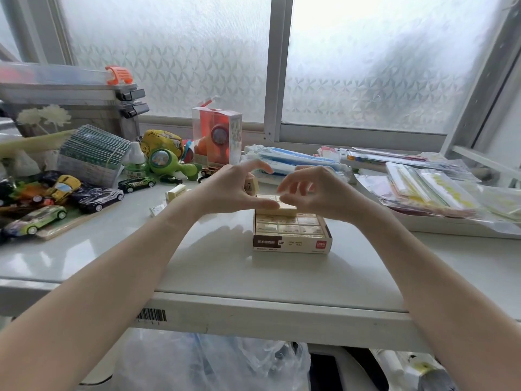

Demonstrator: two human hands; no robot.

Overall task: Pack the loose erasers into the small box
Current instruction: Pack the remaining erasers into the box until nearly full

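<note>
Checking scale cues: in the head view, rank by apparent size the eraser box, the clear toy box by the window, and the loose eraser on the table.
1. Eraser box
2. Clear toy box, close; farther away, so unsure
3. Loose eraser

We count one small box (pixel 291 243) on the table and two hands, left (pixel 235 190) and right (pixel 315 193). Two loose erasers (pixel 175 191) lie left of them. About six toy cars (pixel 100 198) sit further left
</note>
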